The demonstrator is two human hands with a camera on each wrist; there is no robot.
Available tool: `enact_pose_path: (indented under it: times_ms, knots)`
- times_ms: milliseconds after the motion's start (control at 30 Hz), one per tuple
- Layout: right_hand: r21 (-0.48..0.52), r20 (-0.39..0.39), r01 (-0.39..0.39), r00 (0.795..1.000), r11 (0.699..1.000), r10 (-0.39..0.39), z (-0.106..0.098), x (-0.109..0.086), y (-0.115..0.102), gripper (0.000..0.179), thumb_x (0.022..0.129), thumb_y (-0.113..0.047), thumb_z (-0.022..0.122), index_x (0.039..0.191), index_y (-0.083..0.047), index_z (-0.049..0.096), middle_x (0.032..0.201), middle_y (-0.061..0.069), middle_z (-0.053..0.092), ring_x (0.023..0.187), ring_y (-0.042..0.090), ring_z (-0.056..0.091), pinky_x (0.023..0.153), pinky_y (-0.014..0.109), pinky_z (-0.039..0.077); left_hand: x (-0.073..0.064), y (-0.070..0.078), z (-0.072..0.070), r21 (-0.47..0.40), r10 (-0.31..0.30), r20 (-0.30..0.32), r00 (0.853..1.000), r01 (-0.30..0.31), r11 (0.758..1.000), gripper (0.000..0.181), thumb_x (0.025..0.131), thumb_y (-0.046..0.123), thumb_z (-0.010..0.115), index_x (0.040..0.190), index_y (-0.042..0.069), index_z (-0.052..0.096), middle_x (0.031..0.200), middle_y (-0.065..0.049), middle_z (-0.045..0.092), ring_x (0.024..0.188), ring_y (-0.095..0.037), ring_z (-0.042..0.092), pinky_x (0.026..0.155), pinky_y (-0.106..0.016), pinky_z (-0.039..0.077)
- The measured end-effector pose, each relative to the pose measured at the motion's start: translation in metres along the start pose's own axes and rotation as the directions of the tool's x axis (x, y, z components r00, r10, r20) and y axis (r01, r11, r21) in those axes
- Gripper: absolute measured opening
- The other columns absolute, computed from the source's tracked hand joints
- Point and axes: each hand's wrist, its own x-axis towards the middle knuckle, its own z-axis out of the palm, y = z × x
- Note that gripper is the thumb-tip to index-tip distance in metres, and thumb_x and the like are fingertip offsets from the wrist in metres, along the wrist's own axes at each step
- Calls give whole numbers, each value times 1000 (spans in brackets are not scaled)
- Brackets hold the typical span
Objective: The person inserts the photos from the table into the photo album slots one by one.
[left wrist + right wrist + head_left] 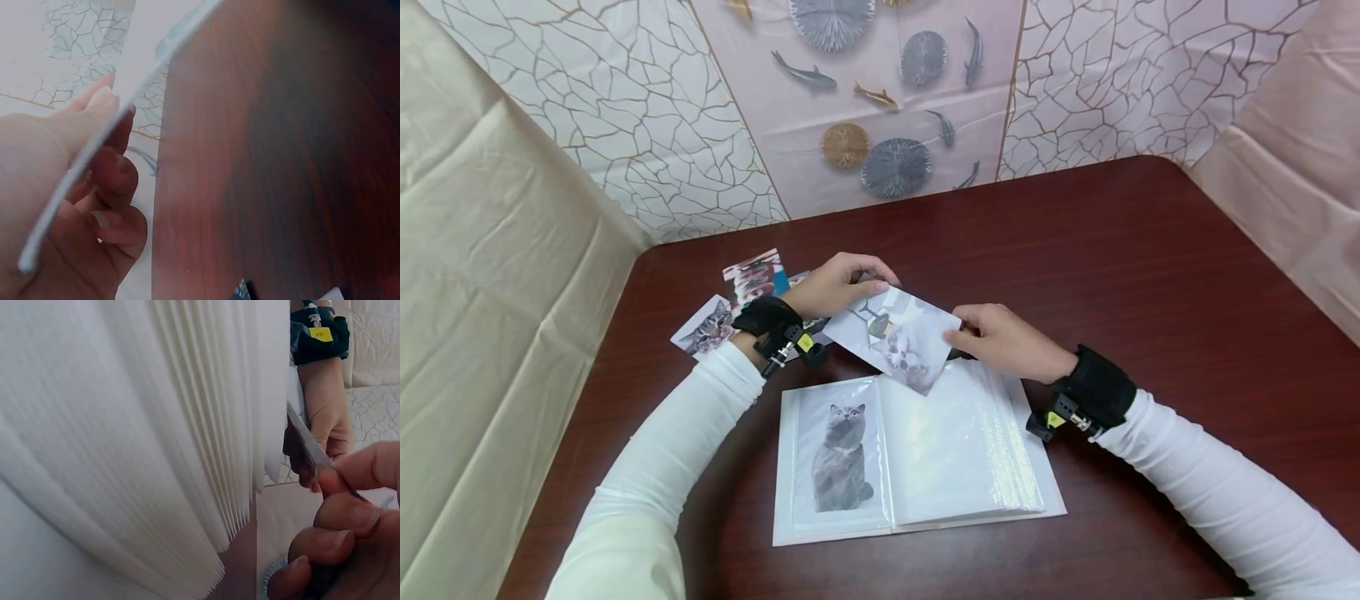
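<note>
Both hands hold a cat photo print (904, 346) above the upper edge of an open photo album (955, 467). My left hand (838, 285) pinches its upper left side, thumb on the picture face and fingers behind. At the right corner, my right hand (1003, 337) grips the print between thumb and fingers. Seen edge-on, the print (94, 142) crosses the left wrist view as a thin pale strip. A grey cat picture (841, 462) lies in the album's left sleeve, while the right page shows a plain white sleeve. Fanned album pages (194, 425) fill much of the right wrist view.
Loose photos lie on the dark wooden table (1112, 275) at the left, among them a tabby cat picture (709, 327) and a colourful picture (752, 277). They are partly hidden by the left wrist. Patterned cloth (880, 108) hangs behind the table.
</note>
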Motion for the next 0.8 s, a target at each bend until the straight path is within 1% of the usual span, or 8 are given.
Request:
enact_pose_path:
  times_ms: [133,233,333,467,533,633,667,800]
  knots:
    - [12,-3,6,1000,1000,-6,0,-2,-2,23,102,-13,58,79,-7,54,63,-2,38,56,13,36,58,24,31,-4,-5,1,19,-43,-10,999,44,999,28,104,16,59,130,8,64,119,-11,67,99,-19,60,89,-32,48]
    - [24,-28,16,1000,1000,-15,0,-4,-1,26,102,-13,58,78,-7,51,62,-3,36,55,12,33,56,25,29,-9,-10,-1,-2,-73,-23,997,73,997,38,104,20,59,139,7,55,115,-14,63,96,-22,60,86,-34,47]
    - [37,-43,16,999,999,-15,-2,-5,-1,29,103,-14,57,77,-8,47,61,-2,32,54,12,30,56,26,28,-17,-15,-4,-27,-121,-37,992,121,992,41,103,22,60,141,8,52,106,-12,63,90,-23,60,81,-36,49]
    - [56,-47,4,999,998,-1,-2,-4,-2,32,104,-15,57,76,-8,43,62,-1,30,54,13,29,58,27,28,-29,-25,-6,-41,-177,-50,983,175,984,35,104,23,59,135,8,55,101,-9,67,84,-23,63,79,-37,54]
    - [66,-55,-5,998,998,8,-2,-4,-3,32,104,-15,57,77,-7,43,62,-1,30,55,13,29,58,27,28,-34,-27,-5,-50,-205,-61,977,202,978,30,105,24,57,131,8,58,99,-9,67,82,-24,63,79,-37,54]
    - [79,-69,-13,997,997,19,-2,-4,-4,31,104,-15,57,78,-7,43,62,-1,29,54,13,29,59,27,28,-41,-28,-4,-52,-240,-84,967,236,970,27,107,29,54,124,11,63,94,-10,65,78,-26,62,75,-36,49]
    - [81,-74,-15,997,997,21,-2,-3,-4,31,104,-15,57,78,-7,43,62,-1,29,54,13,29,58,27,27,-43,-27,-3,-52,-249,-89,964,245,968,26,107,31,53,121,12,64,92,-10,64,77,-26,61,71,-35,47]
    - [78,-86,-10,996,997,17,0,-2,-4,32,104,-15,57,77,-7,41,61,-1,29,53,13,28,57,27,27,-51,-24,2,-82,-249,-86,965,242,967,25,107,32,53,106,10,66,77,-11,62,65,-27,53,58,-31,35]
